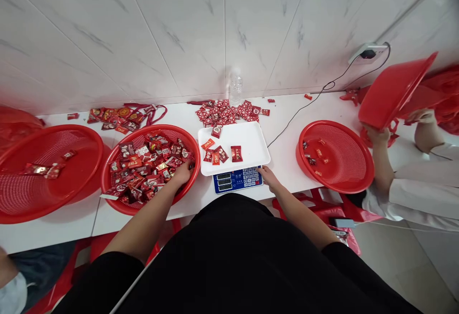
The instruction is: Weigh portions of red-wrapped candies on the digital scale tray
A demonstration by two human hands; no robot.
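Observation:
My left hand (183,173) is inside the right side of a red perforated basket (107,175) heaped with wrapped candies (143,166). Its fingers curl down beside a dark wrapper, and the fingertips are partly hidden. At the right end of a blue electronic scale (238,180) rests my right hand (268,178), fingers stretched toward the keypad and holding nothing. On top of the scale sits a white tray (251,137). Several candies lie on it, among them a dark red one (236,154) set apart from the cluster at the left.
Another red basket (86,135) stands far left, and one (353,161) at right, each with a few candies. Loose candies (218,111) and a clear bottle (235,87) are by the wall. A cable (297,112) crosses the table. A co-worker's hand (378,135) holds a tilted red basin (394,89).

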